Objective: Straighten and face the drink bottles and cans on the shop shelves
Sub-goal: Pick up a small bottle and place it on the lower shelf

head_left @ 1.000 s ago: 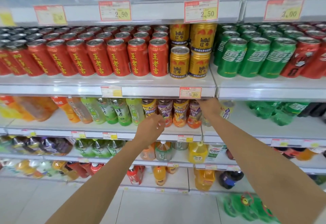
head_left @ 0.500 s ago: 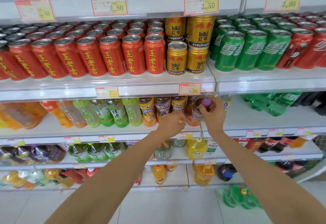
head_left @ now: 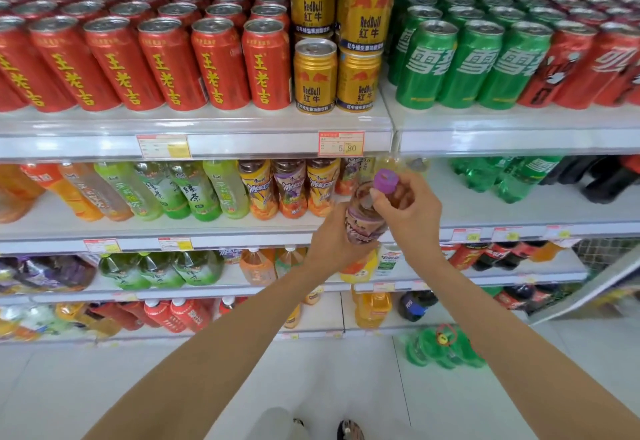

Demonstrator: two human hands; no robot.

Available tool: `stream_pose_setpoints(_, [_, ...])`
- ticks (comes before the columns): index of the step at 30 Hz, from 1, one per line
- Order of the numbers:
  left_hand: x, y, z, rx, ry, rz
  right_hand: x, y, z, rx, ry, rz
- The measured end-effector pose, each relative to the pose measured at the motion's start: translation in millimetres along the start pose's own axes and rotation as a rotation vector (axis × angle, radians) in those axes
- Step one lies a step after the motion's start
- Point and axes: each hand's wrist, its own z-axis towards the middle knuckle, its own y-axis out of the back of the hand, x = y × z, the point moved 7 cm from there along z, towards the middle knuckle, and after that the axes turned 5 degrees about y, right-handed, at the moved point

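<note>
Red cans fill the upper shelf at 10 o'clock; gold cans at 12, green cans at 1; below at 9, green tea bottles and orange-label bottles line the second shelf; centre frame, left hand wraps the lower body of a purple-capped bottle, fingers closed round it; bottle is tilted, held just in front of the second shelf edge; right hand at 1 o'clock of it, fingers pinched shut on the purple cap; green bottles at 2 o'clock.
</note>
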Motion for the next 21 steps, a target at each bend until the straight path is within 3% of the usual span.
stream_pose_setpoints(5, [43.7,25.5,-23.1,-0.155,0.177,0.018,-14.1,-42.9,-6.2,0.300,-0.035,0.082])
stream_pose_setpoints(9, [75.9,62.7,-42.1,-0.275,0.292,-0.069,-26.5,-89.0,4.0,0.440,0.029,-0.048])
stream_pose_setpoints(21, [139.9,124.5,-98.1,-0.315,0.419,-0.068,-24.1,-183.0,49.7,0.220,-0.019,-0.432])
